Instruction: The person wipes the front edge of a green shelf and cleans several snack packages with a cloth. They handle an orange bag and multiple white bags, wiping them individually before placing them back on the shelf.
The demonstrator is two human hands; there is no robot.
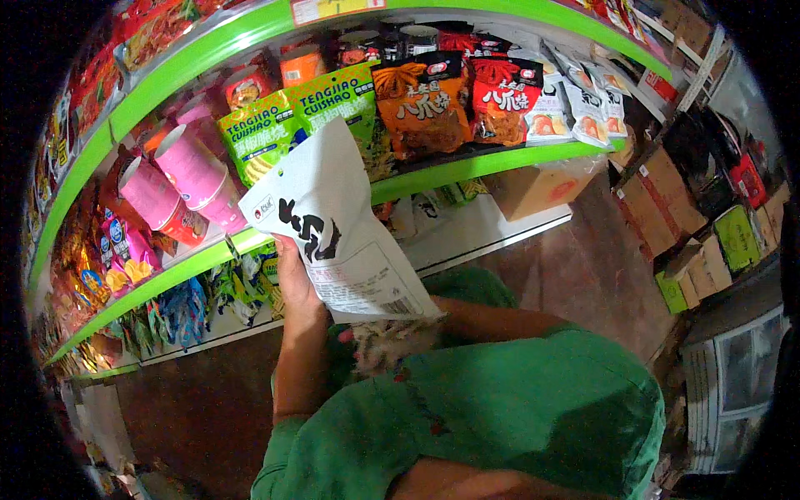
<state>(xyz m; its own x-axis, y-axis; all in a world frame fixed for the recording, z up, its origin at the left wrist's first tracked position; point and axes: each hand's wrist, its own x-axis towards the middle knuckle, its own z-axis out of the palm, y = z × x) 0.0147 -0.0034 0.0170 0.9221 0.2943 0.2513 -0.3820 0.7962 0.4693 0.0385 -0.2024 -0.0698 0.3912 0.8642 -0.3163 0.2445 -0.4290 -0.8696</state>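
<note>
My left hand (295,275) grips the lower left edge of a white plastic snack bag (369,250). The bag bears a large black brush-style character, small print and a barcode, and tilts in front of my body. Its lower end hangs over my green-clothed lap. My right forearm (506,320) reaches behind the bag, where my right hand is hidden. Just beyond the bag, green snack bags (256,134) stand on a store shelf (450,167) with a bright green edge.
Pink paper cups (194,165) are stacked on the shelf at left. Orange bags (422,109), a red bag (503,103) and white bags (587,103) line its right part. A cardboard box (540,184) rests on the lower shelf. More cartons (662,200) stand on the right.
</note>
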